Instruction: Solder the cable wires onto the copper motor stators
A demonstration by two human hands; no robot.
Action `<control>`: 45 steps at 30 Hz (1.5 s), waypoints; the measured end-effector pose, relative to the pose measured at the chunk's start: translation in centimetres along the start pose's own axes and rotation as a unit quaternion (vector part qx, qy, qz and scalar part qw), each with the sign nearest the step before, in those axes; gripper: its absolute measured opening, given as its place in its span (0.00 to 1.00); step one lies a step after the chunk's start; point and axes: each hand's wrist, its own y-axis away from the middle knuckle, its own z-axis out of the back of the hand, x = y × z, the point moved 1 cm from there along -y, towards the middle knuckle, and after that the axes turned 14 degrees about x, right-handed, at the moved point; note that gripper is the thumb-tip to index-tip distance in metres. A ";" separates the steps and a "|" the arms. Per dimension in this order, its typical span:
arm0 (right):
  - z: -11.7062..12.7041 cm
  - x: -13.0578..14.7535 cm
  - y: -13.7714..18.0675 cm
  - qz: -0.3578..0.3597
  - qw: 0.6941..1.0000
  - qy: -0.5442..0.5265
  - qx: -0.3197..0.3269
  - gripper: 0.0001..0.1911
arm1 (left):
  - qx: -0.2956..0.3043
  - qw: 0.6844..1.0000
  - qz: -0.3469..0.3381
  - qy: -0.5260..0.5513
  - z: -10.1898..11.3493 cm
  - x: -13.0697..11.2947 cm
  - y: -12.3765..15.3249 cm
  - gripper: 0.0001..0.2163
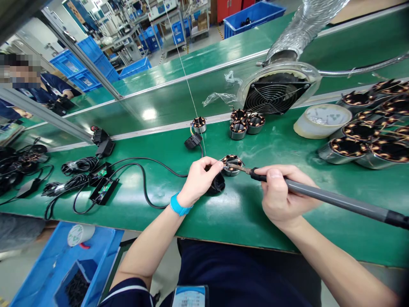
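Observation:
My right hand [284, 194] grips a soldering iron [306, 190], its tip pointing left onto the copper-wound motor stator [232, 164] on the green bench. At the stator's left edge, my left hand [201, 177] is closed in a pinch. A thin strand of solder wire [188, 83] runs down from above into that hand; the pinched end is hidden by the fingers. Under the left fingers sits a black round part [217, 184], partly covered. Another stator [199, 124] with coloured leads stands behind, beside a black cable-end housing [193, 141].
Several stators [239, 128] stand near the back ledge, more [348, 149] at right by a tape roll [322, 119]. A fume fan [275, 97] faces the bench. Cables and opened black boxes [105, 189] lie left. A blue bin [108, 243] is below; a person [38, 85] sits across.

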 end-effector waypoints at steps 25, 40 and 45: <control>-0.1 0.2 -0.2 -0.032 0.999 -0.014 -0.009 0.14 | 0.000 1.000 0.001 -0.001 0.1 0.0 0.0 0.13; -0.7 -0.1 -1.1 -0.017 0.999 -0.002 0.046 0.09 | -0.003 1.000 -0.002 0.007 0.0 0.2 -0.2 0.13; -1.1 0.1 -1.9 0.008 0.993 0.033 0.116 0.12 | -0.003 1.000 -0.004 0.006 0.0 0.2 -0.2 0.13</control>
